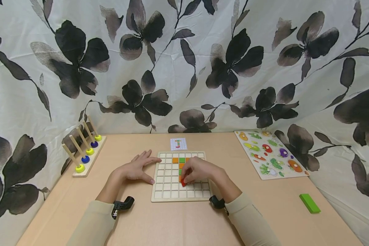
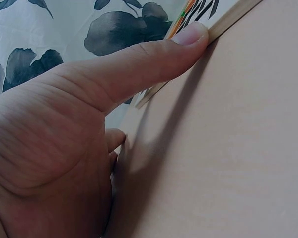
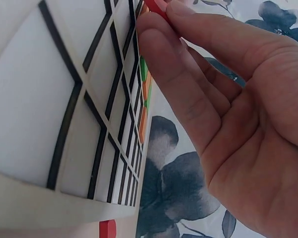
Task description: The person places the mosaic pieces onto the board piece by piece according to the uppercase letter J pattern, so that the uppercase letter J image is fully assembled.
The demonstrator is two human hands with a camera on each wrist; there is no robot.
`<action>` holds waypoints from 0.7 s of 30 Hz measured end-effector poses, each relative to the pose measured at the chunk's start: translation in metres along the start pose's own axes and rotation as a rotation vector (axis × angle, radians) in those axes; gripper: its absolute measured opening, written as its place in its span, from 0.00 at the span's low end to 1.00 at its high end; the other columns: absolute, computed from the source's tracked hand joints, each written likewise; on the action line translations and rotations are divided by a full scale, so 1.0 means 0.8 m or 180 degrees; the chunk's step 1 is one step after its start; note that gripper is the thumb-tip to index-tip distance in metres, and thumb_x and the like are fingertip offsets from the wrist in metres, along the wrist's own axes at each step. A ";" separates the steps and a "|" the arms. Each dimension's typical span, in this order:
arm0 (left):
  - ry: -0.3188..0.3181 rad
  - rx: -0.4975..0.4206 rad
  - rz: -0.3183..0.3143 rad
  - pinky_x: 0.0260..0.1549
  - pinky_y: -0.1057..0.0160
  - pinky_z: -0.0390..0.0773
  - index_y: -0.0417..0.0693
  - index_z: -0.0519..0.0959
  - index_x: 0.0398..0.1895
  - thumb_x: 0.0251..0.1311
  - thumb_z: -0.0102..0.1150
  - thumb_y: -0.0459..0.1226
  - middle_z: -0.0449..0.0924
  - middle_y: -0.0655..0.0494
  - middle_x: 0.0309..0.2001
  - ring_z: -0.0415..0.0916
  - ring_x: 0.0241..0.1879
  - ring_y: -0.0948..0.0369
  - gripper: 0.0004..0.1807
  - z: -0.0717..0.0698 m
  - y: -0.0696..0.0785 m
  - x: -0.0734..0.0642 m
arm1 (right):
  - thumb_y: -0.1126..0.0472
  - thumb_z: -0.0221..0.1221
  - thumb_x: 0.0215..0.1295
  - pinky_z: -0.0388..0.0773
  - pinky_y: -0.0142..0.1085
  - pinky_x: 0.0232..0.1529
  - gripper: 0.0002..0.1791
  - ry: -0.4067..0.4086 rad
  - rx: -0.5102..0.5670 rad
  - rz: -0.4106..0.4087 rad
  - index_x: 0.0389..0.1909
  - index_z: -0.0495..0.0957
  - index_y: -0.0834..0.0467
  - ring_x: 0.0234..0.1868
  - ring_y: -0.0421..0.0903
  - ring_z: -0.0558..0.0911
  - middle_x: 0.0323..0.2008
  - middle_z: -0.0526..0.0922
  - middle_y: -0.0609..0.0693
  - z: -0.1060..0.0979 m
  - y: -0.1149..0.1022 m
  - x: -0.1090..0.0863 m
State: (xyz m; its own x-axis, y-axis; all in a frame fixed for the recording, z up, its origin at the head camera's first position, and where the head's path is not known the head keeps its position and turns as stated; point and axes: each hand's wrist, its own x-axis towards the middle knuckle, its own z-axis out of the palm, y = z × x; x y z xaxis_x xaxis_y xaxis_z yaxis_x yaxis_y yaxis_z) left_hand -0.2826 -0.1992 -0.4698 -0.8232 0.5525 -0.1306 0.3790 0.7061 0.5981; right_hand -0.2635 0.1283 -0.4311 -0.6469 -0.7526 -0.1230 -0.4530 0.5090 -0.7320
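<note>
A white gridded board [image 1: 167,195] with a pale wooden frame lies on the table. Orange tiles [image 1: 175,160] and green tiles [image 1: 182,160] form a row near its top and a column running down the middle, partly covered by my right hand [image 1: 200,171]. Between thumb and fingers that hand pinches a red tile [image 1: 183,183] over the column's lower end; the tile also shows in the right wrist view [image 3: 157,7]. My left hand [image 1: 137,167] rests beside the board with fingers spread, thumb [image 2: 191,34] and index fingertip touching its left edge.
A small card with a coloured grid pattern [image 1: 178,144] lies behind the board. At the left stands a peg rack [image 1: 88,160] with yellow and blue rings. A vegetable picture board [image 1: 270,155] and a green block [image 1: 310,203] are at right. Another red piece [image 3: 108,229] lies past the board's edge.
</note>
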 end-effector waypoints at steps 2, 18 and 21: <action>0.0000 0.0001 0.0007 0.78 0.31 0.32 0.61 0.70 0.74 0.45 0.79 0.58 0.38 0.33 0.84 0.30 0.83 0.35 0.50 0.000 0.000 0.000 | 0.71 0.72 0.60 0.85 0.31 0.33 0.06 -0.0008 0.0003 0.0059 0.34 0.90 0.57 0.29 0.38 0.85 0.29 0.90 0.46 0.002 -0.001 0.001; 0.0003 0.0002 -0.0004 0.78 0.31 0.32 0.62 0.70 0.74 0.45 0.79 0.58 0.38 0.33 0.84 0.29 0.83 0.35 0.50 0.000 -0.001 0.001 | 0.70 0.75 0.55 0.83 0.30 0.34 0.10 -0.0110 -0.0156 0.0188 0.36 0.92 0.55 0.31 0.37 0.83 0.30 0.90 0.42 0.006 -0.005 0.000; 0.0005 0.0006 -0.0009 0.78 0.31 0.32 0.62 0.70 0.75 0.45 0.79 0.58 0.38 0.33 0.84 0.29 0.83 0.35 0.50 0.000 -0.002 0.001 | 0.70 0.75 0.55 0.82 0.30 0.34 0.09 -0.0134 -0.0165 0.0170 0.36 0.91 0.56 0.30 0.37 0.82 0.29 0.89 0.42 0.007 -0.007 0.000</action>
State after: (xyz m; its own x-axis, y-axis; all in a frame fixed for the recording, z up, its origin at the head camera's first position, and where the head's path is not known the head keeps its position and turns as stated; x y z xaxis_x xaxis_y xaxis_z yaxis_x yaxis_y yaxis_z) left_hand -0.2837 -0.1996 -0.4710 -0.8249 0.5499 -0.1311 0.3775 0.7085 0.5963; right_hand -0.2576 0.1237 -0.4307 -0.6450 -0.7402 -0.1898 -0.4504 0.5689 -0.6881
